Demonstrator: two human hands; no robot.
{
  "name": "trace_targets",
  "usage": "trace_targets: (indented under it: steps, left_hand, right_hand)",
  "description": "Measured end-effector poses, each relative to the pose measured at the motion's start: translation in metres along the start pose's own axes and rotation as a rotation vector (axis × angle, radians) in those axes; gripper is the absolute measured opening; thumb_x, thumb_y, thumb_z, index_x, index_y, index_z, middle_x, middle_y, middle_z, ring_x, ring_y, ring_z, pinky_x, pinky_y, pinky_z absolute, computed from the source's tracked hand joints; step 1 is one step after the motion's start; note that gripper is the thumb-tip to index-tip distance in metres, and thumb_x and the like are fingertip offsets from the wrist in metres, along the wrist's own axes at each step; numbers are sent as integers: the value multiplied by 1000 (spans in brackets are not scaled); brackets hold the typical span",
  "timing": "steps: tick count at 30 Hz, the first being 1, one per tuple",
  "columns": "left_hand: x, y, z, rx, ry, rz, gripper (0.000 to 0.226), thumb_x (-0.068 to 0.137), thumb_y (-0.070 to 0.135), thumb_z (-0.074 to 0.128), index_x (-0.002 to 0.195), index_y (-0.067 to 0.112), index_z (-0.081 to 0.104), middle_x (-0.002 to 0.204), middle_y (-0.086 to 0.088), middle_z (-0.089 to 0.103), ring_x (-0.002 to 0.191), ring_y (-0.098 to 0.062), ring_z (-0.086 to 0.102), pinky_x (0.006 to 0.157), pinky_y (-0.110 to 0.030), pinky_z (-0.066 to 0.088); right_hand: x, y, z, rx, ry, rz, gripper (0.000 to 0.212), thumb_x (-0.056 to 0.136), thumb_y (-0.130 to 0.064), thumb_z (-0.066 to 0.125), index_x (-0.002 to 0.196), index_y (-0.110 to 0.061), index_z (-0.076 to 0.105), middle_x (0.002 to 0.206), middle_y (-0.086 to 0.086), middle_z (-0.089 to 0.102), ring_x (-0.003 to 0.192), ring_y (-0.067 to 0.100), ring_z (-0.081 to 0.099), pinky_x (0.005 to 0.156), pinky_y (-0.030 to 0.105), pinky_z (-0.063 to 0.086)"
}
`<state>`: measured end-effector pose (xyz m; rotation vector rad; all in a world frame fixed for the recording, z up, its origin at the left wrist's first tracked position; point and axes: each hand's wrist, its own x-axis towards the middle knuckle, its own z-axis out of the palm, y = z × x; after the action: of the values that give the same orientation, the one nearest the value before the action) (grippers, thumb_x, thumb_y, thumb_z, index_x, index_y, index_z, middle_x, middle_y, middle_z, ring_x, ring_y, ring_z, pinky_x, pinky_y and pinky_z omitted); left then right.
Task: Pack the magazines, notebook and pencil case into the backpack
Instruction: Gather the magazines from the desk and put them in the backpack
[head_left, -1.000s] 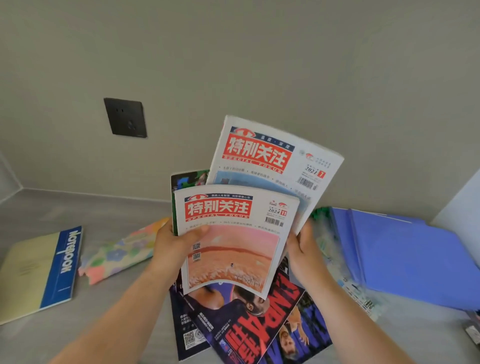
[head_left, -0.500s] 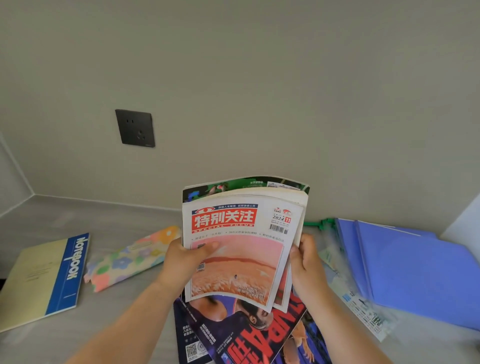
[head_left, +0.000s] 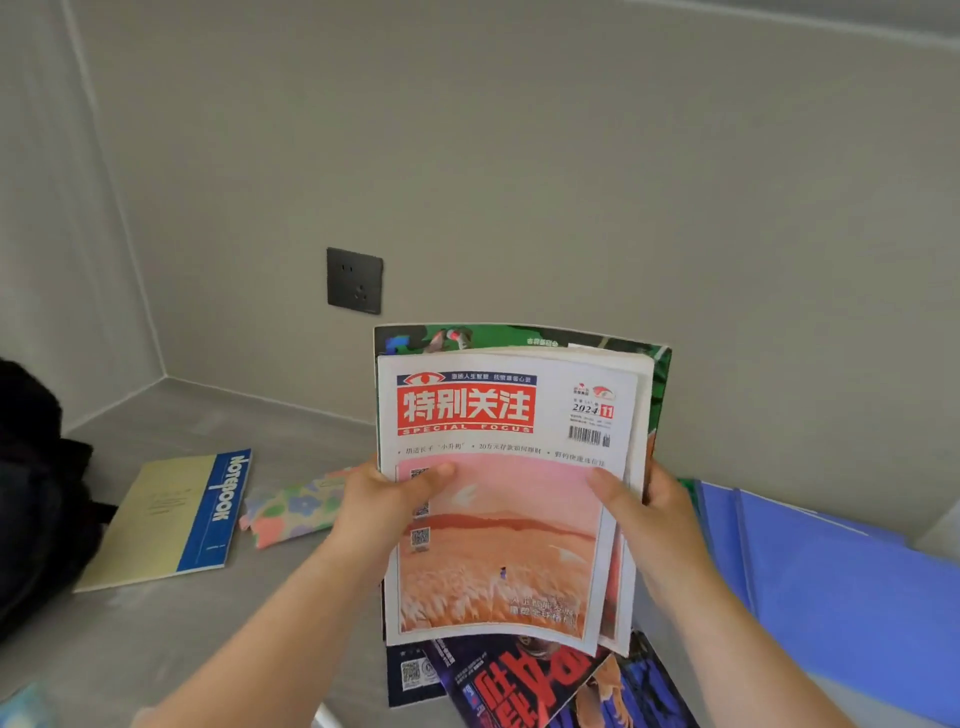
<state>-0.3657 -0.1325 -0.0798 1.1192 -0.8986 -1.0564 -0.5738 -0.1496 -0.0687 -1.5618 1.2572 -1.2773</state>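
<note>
A stack of magazines (head_left: 498, 499) is held upright above the grey tabletop (head_left: 218, 639), clasped from both sides. The left hand (head_left: 387, 512) is closed on the stack's left edge, its thumb laid across the front cover; the right hand (head_left: 644, 512) is closed on the right edge, thumb likewise pressed on the cover. The front magazine carries a red title block and an orange landscape; a green-covered one shows behind it at the top and right.

Below the held stack, more magazines (head_left: 540, 680) with dark covers and red lettering lie flat on the tabletop, partly hidden by the stack and forearms. To the left a yellow and blue notebook (head_left: 171, 519) lies flat, and just beside it a flower-patterned pencil case (head_left: 291, 512), whose right end is covered by the left hand. A black backpack (head_left: 36, 499) is seen at the left edge, touching or nearly touching the notebook's corner. Blue folders (head_left: 841, 587) lie to the right, behind the right forearm. A dark wall socket (head_left: 355, 280) is set in the wall above.
</note>
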Motion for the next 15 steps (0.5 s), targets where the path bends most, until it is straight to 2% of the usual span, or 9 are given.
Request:
trace_targets:
  steps: [2,3,6,8,9,11,13,15]
  left_hand:
    - [-14,12,-14,5,33,35,20,76,6,68,73,25,64,70,13,70,71,-7,64,55,-19,44]
    - [-21,17,-23,13,65,54,20,75,7,69,71,26,65,64,17,70,69,-7,64,54,-20,45]
    - [-41,35,-54,45,167,116,18,73,9,71,72,27,67,64,18,70,74,-12,66,57,-23,47]
    - [-52,47,-77,85,217,170,21,72,9,72,70,30,67,61,19,71,69,-9,68,55,-21,50]
    - [-56,54,-89,106,243,198,23,72,9,72,68,32,67,58,21,70,64,-7,69,53,-20,51]
    - [-65,66,-112,153,291,247,28,72,10,72,60,35,67,56,24,69,62,-9,67,50,-20,50]
    - [-71,73,-134,213,330,292,37,73,10,72,53,41,67,53,24,68,58,-16,61,43,-16,49]
    - [-78,80,-156,266,350,315,40,72,9,72,51,43,66,52,25,67,54,-15,60,40,-12,46]
  right_hand:
    - [0,-8,7,-35,-24,-56,25,81,-20,63,74,-43,58,64,-37,63,67,-19,60,57,8,43]
    - [0,-16,11,-49,-71,-68,24,80,-22,64,72,-44,58,63,-37,62,67,-16,61,59,10,43]
    - [8,-45,25,-139,-314,-66,22,75,-21,68,81,-40,58,84,-26,62,73,-10,63,65,13,47]
    - [12,-69,37,-213,-393,-108,47,72,-15,72,109,-31,48,99,-19,55,94,1,60,85,23,47]
    - [13,-82,44,-256,-364,-170,69,70,-12,74,126,-26,37,107,-17,50,103,7,53,94,28,41]
    - [12,-113,57,-302,-237,-356,97,64,-12,78,140,-23,19,122,-15,37,115,8,39,102,28,29]
    - [7,-150,75,-396,-196,-556,97,59,-22,81,139,-25,25,126,-14,36,122,6,34,104,26,21]
    - [1,-186,103,-708,-277,-734,74,58,-34,78,125,-28,47,128,-8,48,124,12,38,99,26,24]
